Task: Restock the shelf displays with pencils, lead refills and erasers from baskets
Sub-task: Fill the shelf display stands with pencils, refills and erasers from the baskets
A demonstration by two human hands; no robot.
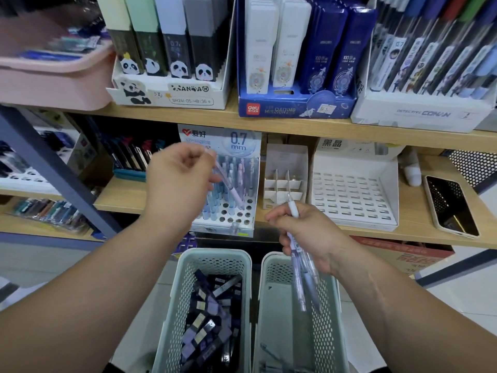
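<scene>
Above pale green plastic baskets [215, 258], the left hand [180, 176] is pinching a lilac mechanical pencil [231, 187] over the white holed display [236, 218]; the right hand [309, 232] is clutching spare pencils [301, 278]. Next, probably: finding a free hole.

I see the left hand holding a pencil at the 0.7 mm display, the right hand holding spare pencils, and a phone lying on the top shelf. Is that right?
Not quite. The head view shows the phone lying on the lower shelf, not the top one. The rest stands: the left hand holds a pencil at the 0.7 mm display, the right hand holds spare pencils.
</scene>
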